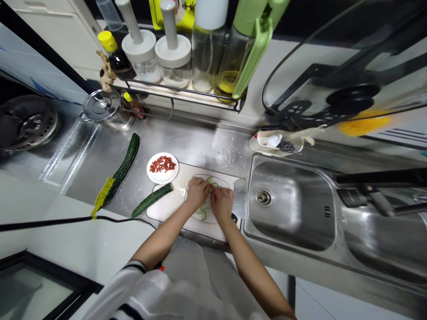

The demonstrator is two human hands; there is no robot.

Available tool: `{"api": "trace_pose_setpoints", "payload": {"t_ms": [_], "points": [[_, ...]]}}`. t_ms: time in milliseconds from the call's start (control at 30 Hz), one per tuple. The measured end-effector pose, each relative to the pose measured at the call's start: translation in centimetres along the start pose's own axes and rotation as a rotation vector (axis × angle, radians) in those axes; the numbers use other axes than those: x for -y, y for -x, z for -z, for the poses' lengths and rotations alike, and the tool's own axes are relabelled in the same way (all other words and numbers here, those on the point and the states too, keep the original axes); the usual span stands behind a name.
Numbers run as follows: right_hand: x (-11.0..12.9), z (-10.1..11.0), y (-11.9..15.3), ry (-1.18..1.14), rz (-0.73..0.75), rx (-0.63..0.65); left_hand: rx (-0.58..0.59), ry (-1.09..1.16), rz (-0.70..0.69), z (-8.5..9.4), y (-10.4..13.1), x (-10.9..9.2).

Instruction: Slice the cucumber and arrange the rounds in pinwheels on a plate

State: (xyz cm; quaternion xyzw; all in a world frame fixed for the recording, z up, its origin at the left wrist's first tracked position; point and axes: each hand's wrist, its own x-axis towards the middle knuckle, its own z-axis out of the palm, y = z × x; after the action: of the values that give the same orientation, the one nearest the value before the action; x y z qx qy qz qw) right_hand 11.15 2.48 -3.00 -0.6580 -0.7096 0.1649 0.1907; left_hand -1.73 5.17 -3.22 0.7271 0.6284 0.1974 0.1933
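My left hand (198, 192) and my right hand (222, 202) meet over a pale cutting board (183, 177). Their fingertips pinch together at a small green cucumber slice (211, 189), partly hidden by the fingers. Other thin cucumber slices (203, 213) lie on the board in a curved arrangement around my hands. A cleaver (239, 198) rests at the board's right end, its dark handle towards me. Left of my left hand, a cut length of cucumber (152, 200) overlaps the board's edge. A white plate (162, 180) behind it holds small reddish-brown pieces (163, 164).
A whole cucumber (124, 171) with a yellow tag lies further left, near a lidded pot (110, 111). To the right is a steel sink (293, 209). Behind, a wall rack (187, 95) carries jars and bottles. A black cable (126, 219) crosses the counter's front left.
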Motion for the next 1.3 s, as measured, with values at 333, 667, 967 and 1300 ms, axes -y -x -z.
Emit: {"api": "trace_pose_setpoints", "payload": {"t_ms": [333, 667, 967, 1300], "points": [[0.2, 0.1, -0.1, -0.003, -0.030, 0.029, -0.047, 0.023, -0.060, -0.6, 0.3, 0.4], [0.1, -0.1, 0.1, -0.021, -0.004, 0.003, -0.067, 0.029, -0.058, -0.8, 0.4, 0.7], [-0.4, 0.1, 0.2, -0.051, 0.011, -0.025, -0.085, 0.028, -0.043, -0.3, 0.6, 0.8], [-0.3, 0.2, 0.5, -0.063, -0.006, -0.023, -0.073, 0.012, 0.006, 1.7, 1.0, 1.2]]}}
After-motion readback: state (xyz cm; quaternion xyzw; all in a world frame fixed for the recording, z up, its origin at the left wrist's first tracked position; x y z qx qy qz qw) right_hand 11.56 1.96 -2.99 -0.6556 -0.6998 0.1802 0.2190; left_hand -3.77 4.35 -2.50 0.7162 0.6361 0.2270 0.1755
